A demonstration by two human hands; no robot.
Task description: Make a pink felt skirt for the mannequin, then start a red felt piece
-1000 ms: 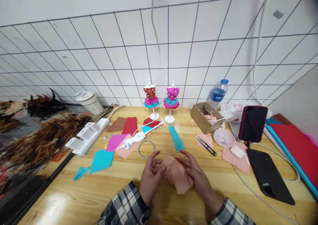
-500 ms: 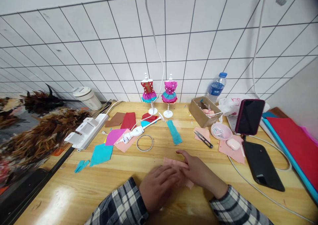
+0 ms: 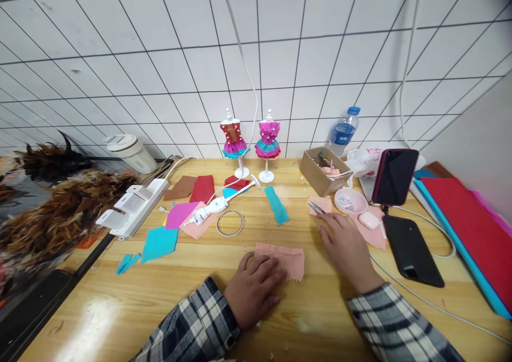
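A pink piece of cloth (image 3: 294, 262) with a folded upper edge and a jagged lower edge lies on the wooden table. My left hand (image 3: 256, 287) rests on its left part, palm down and fingers stretched out. To the right, my right hand (image 3: 350, 250) reaches over a pair of thread snips (image 3: 316, 207), fingers extended and thumb apart. Its fingertips cover the handles, and the blades point up-left over a small pink cloth piece (image 3: 325, 203). Whether the fingers press on the snips is hidden.
Two small dress forms (image 3: 235, 141) in frilly dresses stand near the wall. A glue gun (image 3: 210, 210), a metal ring (image 3: 229, 223) and coloured cloth pieces lie left. On the right are a cardboard box (image 3: 322, 178), a pink bowl (image 3: 352, 201), phones (image 3: 414, 252) and a cable.
My right hand has left the pink cloth and moved up-right onto the thread snips. My left hand stays on the cloth, which now lies more exposed. The view has shifted slightly.
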